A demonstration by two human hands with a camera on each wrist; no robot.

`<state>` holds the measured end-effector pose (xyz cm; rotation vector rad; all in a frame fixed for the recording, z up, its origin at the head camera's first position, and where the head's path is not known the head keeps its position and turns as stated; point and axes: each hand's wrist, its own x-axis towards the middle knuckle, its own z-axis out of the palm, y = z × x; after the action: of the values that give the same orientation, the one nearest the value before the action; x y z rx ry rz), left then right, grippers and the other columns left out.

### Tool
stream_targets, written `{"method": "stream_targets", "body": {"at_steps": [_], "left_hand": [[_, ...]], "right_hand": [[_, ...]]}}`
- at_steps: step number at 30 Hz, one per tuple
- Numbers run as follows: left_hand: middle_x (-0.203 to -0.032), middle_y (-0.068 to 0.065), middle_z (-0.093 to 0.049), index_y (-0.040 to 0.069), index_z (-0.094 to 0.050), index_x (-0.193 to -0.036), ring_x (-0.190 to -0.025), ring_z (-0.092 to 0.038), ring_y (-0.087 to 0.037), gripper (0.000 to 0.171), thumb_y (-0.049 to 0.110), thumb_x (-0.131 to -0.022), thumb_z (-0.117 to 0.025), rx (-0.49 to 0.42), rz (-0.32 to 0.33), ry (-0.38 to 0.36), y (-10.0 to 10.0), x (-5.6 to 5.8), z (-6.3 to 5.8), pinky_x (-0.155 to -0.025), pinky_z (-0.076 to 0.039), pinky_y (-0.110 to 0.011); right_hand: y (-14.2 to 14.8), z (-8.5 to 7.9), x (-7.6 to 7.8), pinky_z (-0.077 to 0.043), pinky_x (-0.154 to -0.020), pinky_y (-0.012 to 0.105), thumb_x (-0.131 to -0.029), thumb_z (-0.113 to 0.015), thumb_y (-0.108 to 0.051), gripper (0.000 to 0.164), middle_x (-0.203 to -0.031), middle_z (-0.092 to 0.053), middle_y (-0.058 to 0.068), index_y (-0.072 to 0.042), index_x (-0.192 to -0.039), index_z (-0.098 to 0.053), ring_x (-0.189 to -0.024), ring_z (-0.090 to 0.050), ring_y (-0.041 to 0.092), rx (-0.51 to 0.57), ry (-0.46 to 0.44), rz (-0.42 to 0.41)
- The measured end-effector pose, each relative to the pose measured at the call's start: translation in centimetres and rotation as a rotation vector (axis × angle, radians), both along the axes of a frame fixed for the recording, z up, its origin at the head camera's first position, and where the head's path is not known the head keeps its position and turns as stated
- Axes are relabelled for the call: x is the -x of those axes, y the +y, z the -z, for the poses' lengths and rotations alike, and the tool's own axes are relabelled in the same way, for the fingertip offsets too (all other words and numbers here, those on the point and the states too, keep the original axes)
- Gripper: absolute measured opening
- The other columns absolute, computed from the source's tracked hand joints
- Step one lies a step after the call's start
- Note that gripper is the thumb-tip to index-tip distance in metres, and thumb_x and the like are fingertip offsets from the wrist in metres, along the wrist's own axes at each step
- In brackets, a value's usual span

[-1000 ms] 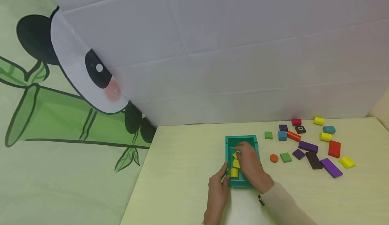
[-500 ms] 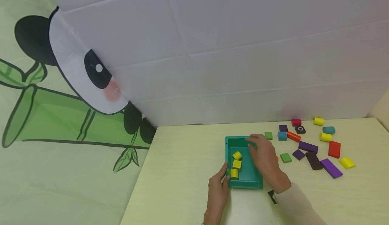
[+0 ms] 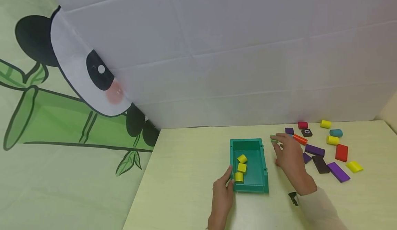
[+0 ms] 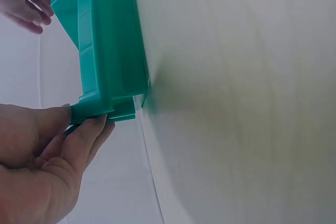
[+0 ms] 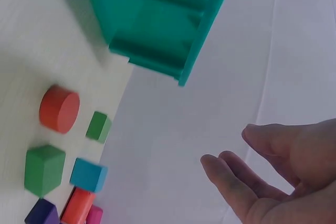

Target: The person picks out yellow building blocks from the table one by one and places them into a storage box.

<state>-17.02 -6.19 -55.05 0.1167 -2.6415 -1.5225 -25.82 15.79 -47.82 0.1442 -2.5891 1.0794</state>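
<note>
Left grip [image 3: 221,193] clamped on the green bin [image 3: 266,169]'s rim; right grip [image 3: 291,156] apart, holding nothing.
The bin, on the worktop [image 3: 183,175], looks light, stiff and slightly slick, best pinched at the rim. Three yellow blocks [image 3: 242,168] inside, probably hard and light, suit a thumb-and-finger hold across the sides. Beyond, near the right grip: one round red-orange block [image 5: 59,109], two green blocks [image 5: 44,170], one blue block [image 5: 88,174]; farther off, two yellow cylinders [image 3: 332,140], one teal cylinder [image 3: 336,133].

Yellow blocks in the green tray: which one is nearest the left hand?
The bottom yellow block in the head view, by the left hand; the other two lie farther up the tray.
</note>
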Motion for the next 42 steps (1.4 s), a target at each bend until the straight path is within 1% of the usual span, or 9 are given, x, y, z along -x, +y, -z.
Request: {"method": "stream_targets", "body": {"at_steps": [13, 17, 20, 22, 25, 31, 36, 39, 42], "left_hand": [[-0.134, 0.003, -0.043, 0.021, -0.04, -0.135, -0.118, -0.036, -0.007, 0.052, 0.002, -0.089, -0.056, -0.003, 0.007, 0.006, 0.0, 0.0, -0.1, -0.099, -0.038, -0.032], [-0.134, 0.0, -0.044, 0.02, -0.041, -0.134, -0.118, -0.037, -0.008, 0.052, 0.001, -0.088, -0.056, -0.005, 0.011, 0.026, 0.0, -0.1, -0.1, -0.098, -0.038, -0.033], [-0.134, -0.001, -0.044, 0.019, -0.041, -0.134, -0.118, -0.038, -0.009, 0.052, 0.001, -0.088, -0.056, -0.003, 0.018, 0.045, -0.1, -0.1, 0.0, -0.098, -0.039, -0.034], [-0.134, -0.001, -0.044, 0.018, -0.041, -0.134, -0.118, -0.038, -0.01, 0.052, 0.0, -0.088, -0.056, 0.0, 0.022, 0.055, -0.1, 0.0, 0.0, -0.098, -0.039, -0.035], [-0.134, -0.001, -0.044, 0.018, -0.041, -0.134, -0.118, -0.038, -0.01, 0.052, 0.0, -0.087, -0.056, 0.004, 0.019, 0.055, -0.1, 0.0, 0.0, -0.098, -0.039, -0.035], [-0.134, -0.003, -0.044, 0.018, -0.041, -0.134, -0.118, -0.038, -0.011, 0.052, 0.0, -0.088, -0.056, -0.003, 0.018, 0.047, -0.1, 0.0, 0.0, -0.098, -0.038, -0.035], [-0.134, -0.003, -0.044, 0.019, -0.041, -0.134, -0.119, -0.038, -0.012, 0.052, 0.0, -0.088, -0.056, -0.002, 0.015, 0.05, -0.1, 0.0, -0.1, -0.098, -0.038, -0.036], [-0.134, -0.002, -0.044, 0.019, -0.042, -0.134, -0.118, -0.039, -0.013, 0.052, 0.0, -0.088, -0.056, 0.002, 0.013, 0.054, 0.0, 0.0, 0.0, -0.098, -0.039, -0.036], [-0.133, -0.003, -0.045, 0.019, -0.042, -0.134, -0.118, -0.039, -0.013, 0.052, 0.0, -0.087, -0.057, 0.007, 0.011, 0.059, 0.0, 0.0, 0.1, -0.097, -0.04, -0.037]], "right_hand": [[4.6, 0.6, -0.3, -0.053, -0.07, 0.053, -0.084, -0.06, 0.001, 0.023, -0.111, -0.056, 0.022, 0.0, -0.107, -0.063, -0.09, -0.056, 0.038, -0.024, -0.015, 0.064], [6.2, 1.0, -0.5, -0.053, -0.059, 0.045, -0.083, -0.061, -0.001, 0.025, -0.11, -0.054, 0.025, 0.002, -0.109, -0.061, -0.085, -0.052, 0.037, -0.042, -0.064, 0.108], [7.6, 1.5, -0.5, -0.049, -0.056, 0.044, -0.083, -0.061, -0.001, 0.024, -0.11, -0.054, 0.027, 0.003, -0.107, -0.061, -0.087, -0.05, 0.039, -0.056, -0.089, 0.145], [8.4, 1.8, -0.6, -0.05, -0.061, 0.048, -0.085, -0.059, -0.001, 0.024, -0.111, -0.053, 0.028, 0.004, -0.108, -0.061, -0.092, -0.048, 0.043, -0.065, -0.113, 0.164], [9.7, 2.2, -0.8, -0.049, -0.065, 0.052, -0.086, -0.057, -0.002, 0.023, -0.112, -0.053, 0.028, 0.004, -0.109, -0.06, -0.092, -0.048, 0.044, -0.077, -0.124, 0.189], [12.1, 3.0, -1.4, -0.046, -0.06, 0.056, -0.083, -0.057, 0.001, 0.021, -0.104, -0.056, 0.03, 0.006, -0.103, -0.062, -0.08, -0.053, 0.044, -0.099, -0.028, 0.23], [13.7, 3.5, -1.7, -0.044, -0.061, 0.057, -0.081, -0.058, 0.002, 0.02, -0.1, -0.057, 0.031, 0.008, -0.1, -0.061, -0.086, -0.05, 0.046, -0.12, -0.009, 0.271], [14.5, 3.7, -1.8, -0.045, -0.066, 0.061, -0.081, -0.059, 0.002, 0.021, -0.102, -0.056, 0.032, 0.01, -0.101, -0.06, -0.093, -0.048, 0.049, -0.12, -0.035, 0.296], [15.2, 4.0, -2.0, -0.045, -0.065, 0.06, -0.082, -0.06, 0.001, 0.024, -0.103, -0.054, 0.035, 0.012, -0.103, -0.058, -0.091, -0.048, 0.05, -0.118, -0.083, 0.327]]}}
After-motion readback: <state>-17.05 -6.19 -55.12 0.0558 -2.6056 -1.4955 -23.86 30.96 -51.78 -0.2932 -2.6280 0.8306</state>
